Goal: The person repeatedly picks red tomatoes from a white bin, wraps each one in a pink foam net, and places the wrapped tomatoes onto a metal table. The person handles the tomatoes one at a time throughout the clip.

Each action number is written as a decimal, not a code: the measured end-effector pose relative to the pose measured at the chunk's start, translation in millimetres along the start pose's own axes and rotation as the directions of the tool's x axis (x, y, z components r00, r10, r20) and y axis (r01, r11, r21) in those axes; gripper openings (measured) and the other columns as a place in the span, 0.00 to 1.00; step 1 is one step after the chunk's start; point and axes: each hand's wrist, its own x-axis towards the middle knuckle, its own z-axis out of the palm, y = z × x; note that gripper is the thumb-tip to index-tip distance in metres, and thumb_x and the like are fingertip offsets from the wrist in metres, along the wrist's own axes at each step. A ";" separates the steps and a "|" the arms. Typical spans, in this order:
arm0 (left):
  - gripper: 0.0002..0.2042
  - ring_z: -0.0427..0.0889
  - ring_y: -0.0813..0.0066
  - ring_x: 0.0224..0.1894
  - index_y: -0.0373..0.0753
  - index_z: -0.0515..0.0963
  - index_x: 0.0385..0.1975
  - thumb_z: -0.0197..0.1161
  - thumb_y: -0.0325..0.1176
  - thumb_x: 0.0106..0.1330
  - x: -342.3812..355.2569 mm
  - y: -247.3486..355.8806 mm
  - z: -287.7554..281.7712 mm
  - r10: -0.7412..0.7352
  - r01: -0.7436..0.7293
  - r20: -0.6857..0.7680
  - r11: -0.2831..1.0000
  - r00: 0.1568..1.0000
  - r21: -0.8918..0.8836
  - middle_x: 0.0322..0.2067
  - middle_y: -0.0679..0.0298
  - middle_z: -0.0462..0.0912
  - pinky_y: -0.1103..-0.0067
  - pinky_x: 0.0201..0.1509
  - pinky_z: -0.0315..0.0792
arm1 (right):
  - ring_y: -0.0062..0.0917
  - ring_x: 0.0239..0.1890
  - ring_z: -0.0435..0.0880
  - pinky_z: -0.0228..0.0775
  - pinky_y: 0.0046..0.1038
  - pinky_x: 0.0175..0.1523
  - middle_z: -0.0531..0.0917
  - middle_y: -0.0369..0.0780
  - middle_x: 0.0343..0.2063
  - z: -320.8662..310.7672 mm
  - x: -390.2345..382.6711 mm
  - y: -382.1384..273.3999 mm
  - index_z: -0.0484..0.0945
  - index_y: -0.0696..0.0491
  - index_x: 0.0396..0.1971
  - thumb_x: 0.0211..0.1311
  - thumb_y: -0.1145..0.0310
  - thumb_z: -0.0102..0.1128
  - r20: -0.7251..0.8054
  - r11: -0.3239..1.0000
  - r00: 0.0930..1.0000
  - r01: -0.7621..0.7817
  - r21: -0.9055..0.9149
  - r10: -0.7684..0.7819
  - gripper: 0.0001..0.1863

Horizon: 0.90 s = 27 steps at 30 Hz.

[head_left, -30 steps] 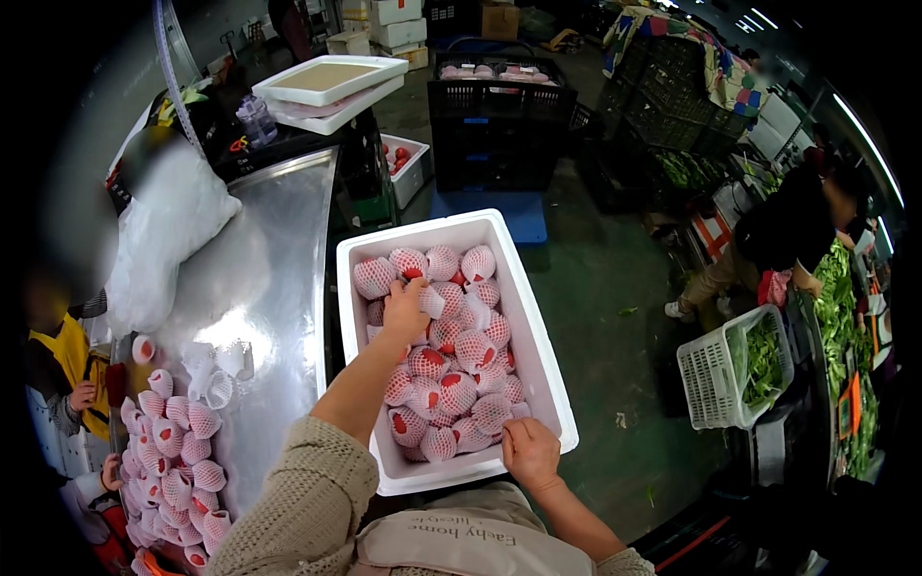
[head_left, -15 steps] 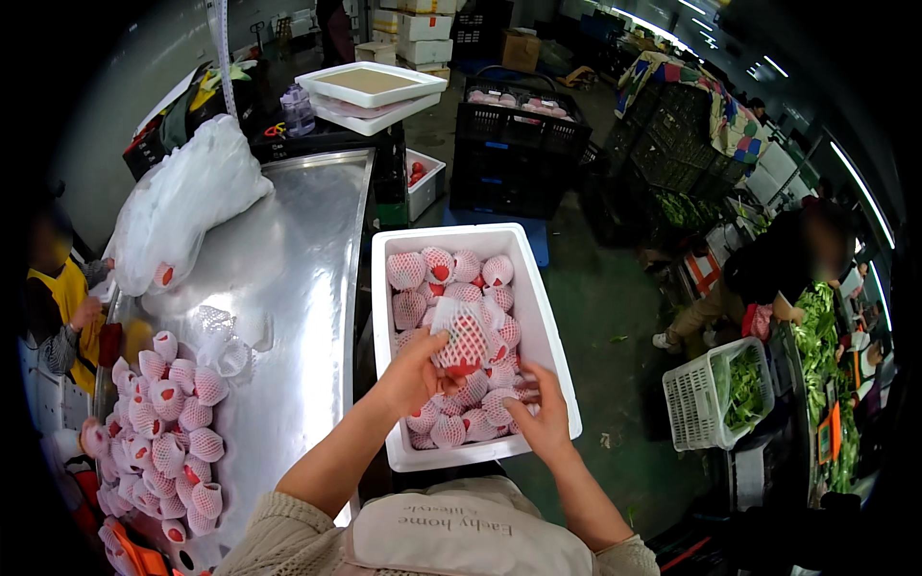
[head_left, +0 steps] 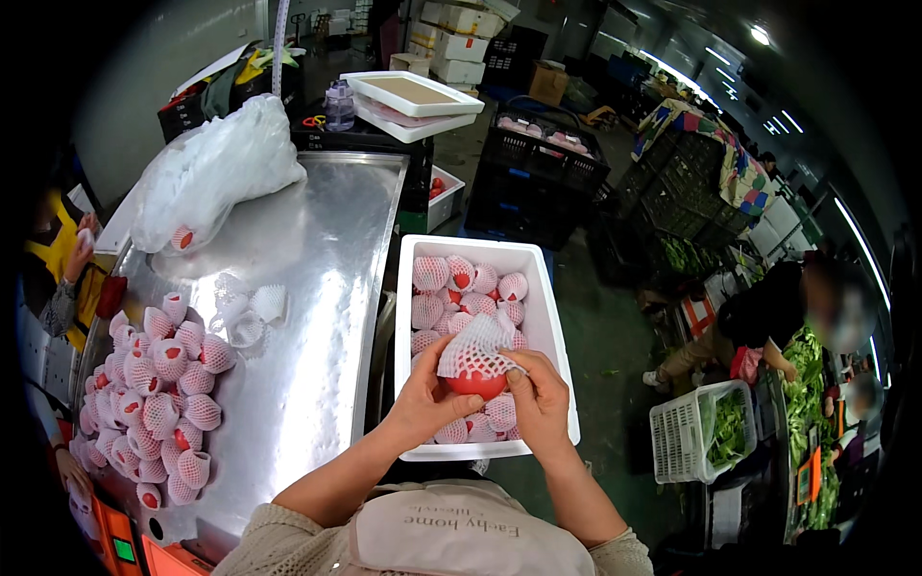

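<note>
Now the right hand (head_left: 541, 396) has joined the left hand (head_left: 429, 401): half a second ago the left alone seemed to hold the fruit (head_left: 478, 383), whereas both grasp it here. Its net (head_left: 474, 348) covers the top while red skin shows bare below, so the wrap looks only partly on. The fruit is above the foam box (head_left: 547, 326), which holds netted fruits (head_left: 429, 275). Beyond, a black crate (head_left: 540, 158) carries pink packs (head_left: 567, 143); rightward, a white basket (head_left: 678, 446) contains greens (head_left: 732, 427).

It is dim. Lamps (head_left: 760, 36) shine high on the right. The table (head_left: 331, 278) glares white. Lines bend near the black rim.
</note>
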 end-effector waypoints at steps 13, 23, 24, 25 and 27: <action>0.42 0.71 0.70 0.60 0.39 0.55 0.67 0.71 0.20 0.52 -3.7 0.6 -0.1 0.013 -0.010 0.073 0.999 0.997 -0.043 0.58 0.59 0.67 0.72 0.62 0.71 | 0.25 0.32 0.74 0.66 0.26 0.39 0.77 0.36 0.30 6.4 6.2 -56.3 0.78 0.57 0.36 0.63 0.75 0.61 -0.070 0.997 0.998 0.016 0.076 -0.011 0.04; 0.34 0.75 0.68 0.57 0.41 0.57 0.64 0.56 0.13 0.55 0.7 3.8 -0.4 -0.067 -0.027 -0.173 0.871 0.983 -0.490 0.56 0.59 0.69 0.71 0.56 0.75 | 0.38 0.41 0.76 0.72 0.35 0.45 0.73 0.46 0.45 24.4 -2.5 -29.9 0.77 0.54 0.48 0.48 0.76 0.71 0.069 0.886 0.941 0.335 -0.322 -0.330 0.24; 0.34 0.75 0.69 0.57 0.41 0.57 0.64 0.56 0.14 0.55 -0.2 12.0 2.1 -0.039 -0.024 -0.197 0.951 0.980 -0.309 0.56 0.59 0.69 0.72 0.56 0.75 | 0.39 0.43 0.76 0.73 0.34 0.46 0.72 0.47 0.47 24.8 3.7 -34.5 0.77 0.54 0.49 0.47 0.76 0.72 0.058 0.888 0.945 0.321 -0.329 -0.321 0.25; 0.34 0.74 0.70 0.57 0.40 0.57 0.64 0.56 0.14 0.55 -1.1 23.2 5.6 -0.010 -0.015 -0.212 0.993 0.977 -0.116 0.56 0.60 0.69 0.72 0.56 0.74 | 0.40 0.44 0.76 0.73 0.33 0.47 0.70 0.48 0.49 25.3 13.6 -39.7 0.76 0.54 0.50 0.45 0.76 0.72 0.044 0.890 0.950 0.306 -0.338 -0.310 0.27; 0.34 0.72 0.73 0.58 0.38 0.56 0.63 0.60 0.18 0.55 -3.7 18.2 -2.9 0.084 -0.065 -0.163 0.991 0.983 0.119 0.55 0.60 0.68 0.72 0.60 0.71 | 0.44 0.50 0.75 0.74 0.35 0.51 0.67 0.49 0.55 24.4 17.1 -39.4 0.75 0.53 0.52 0.44 0.77 0.72 0.057 0.917 0.967 0.254 -0.308 -0.249 0.30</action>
